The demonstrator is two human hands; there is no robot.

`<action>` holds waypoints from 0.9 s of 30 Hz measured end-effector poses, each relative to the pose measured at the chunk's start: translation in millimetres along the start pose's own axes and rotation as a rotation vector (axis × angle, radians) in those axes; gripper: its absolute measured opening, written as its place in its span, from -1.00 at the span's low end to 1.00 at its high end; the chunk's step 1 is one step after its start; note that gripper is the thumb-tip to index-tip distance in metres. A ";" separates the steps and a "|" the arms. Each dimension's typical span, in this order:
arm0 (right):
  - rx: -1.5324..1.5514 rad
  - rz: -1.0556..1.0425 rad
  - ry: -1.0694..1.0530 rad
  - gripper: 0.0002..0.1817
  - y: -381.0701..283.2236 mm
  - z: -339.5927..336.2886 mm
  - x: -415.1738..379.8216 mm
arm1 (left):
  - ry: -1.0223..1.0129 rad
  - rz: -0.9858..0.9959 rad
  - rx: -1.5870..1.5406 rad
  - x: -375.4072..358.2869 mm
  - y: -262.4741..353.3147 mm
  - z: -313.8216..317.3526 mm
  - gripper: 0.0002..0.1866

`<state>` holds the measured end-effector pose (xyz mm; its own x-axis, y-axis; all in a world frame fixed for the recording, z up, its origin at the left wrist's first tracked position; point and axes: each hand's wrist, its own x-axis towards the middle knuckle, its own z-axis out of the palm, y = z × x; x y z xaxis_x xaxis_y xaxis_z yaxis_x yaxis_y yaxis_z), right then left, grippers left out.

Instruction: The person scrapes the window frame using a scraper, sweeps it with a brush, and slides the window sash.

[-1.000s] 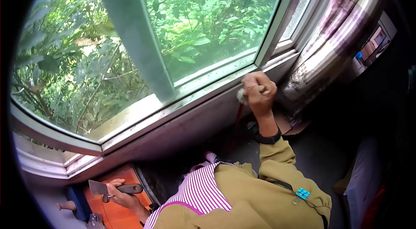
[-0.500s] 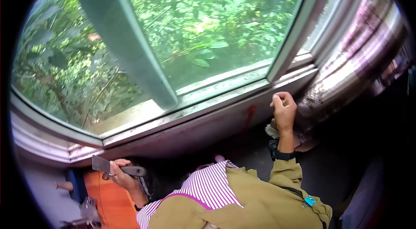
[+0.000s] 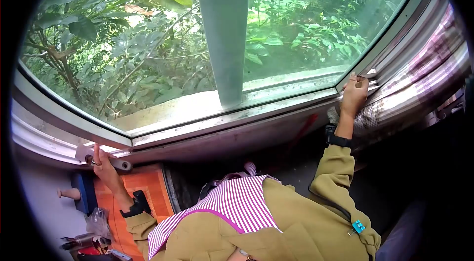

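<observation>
My left hand [image 3: 104, 166] is closed round a scraper, its flat blade [image 3: 84, 153] pointing left and its grey round-ended handle [image 3: 121, 164] showing on the right. One or two fingers point up past the tool, beside the lower left of the window frame [image 3: 106, 135]. My right hand [image 3: 354, 97] is at the lower right corner of the sliding sash [image 3: 340, 86]. Its fingers are curled against the frame, and what lies inside them is hidden. The window track [image 3: 237, 115] runs between the two hands.
A checked curtain [image 3: 419, 83] hangs at the right. An orange surface [image 3: 143, 192] lies at lower left, with a blue object [image 3: 85, 193], a crumpled plastic bag [image 3: 98, 221] and small items beside it. Leafy plants stand outside the glass.
My right hand has moved up and right to the sash corner. My left hand, with the scraper, has moved left and up to the frame. The view has turned left.
</observation>
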<state>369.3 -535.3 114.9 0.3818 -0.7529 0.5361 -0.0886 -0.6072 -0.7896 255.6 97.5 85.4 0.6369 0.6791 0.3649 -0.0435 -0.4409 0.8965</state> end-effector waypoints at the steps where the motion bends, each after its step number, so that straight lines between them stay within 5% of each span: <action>1: -0.005 0.000 0.007 -0.69 2.6 3.0 1.7 | -0.033 -0.013 -0.057 3.0 -2.9 5.2 -0.64; 15: -0.013 -0.102 0.101 -0.62 64.3 13.2 63.5 | -0.145 0.054 -0.010 -35.2 37.9 52.9 -0.82; 16: 0.084 0.063 -0.003 -0.61 66.3 -1.6 79.6 | -0.134 0.057 -0.016 -42.2 47.0 63.8 -0.82; 25: -0.301 -0.003 0.069 -0.44 106.3 -4.3 136.0 | -0.341 0.048 -0.157 -75.5 75.7 99.3 -0.87; 27: -0.296 0.019 -0.005 -0.48 116.8 -6.8 152.9 | -0.373 0.067 -0.226 -86.2 78.1 95.2 -0.67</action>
<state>411.0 -723.1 106.6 0.3824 -0.7638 0.5200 -0.3596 -0.6414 -0.6777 270.6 -51.3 100.0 0.8593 0.3772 0.3455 -0.2348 -0.3092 0.9216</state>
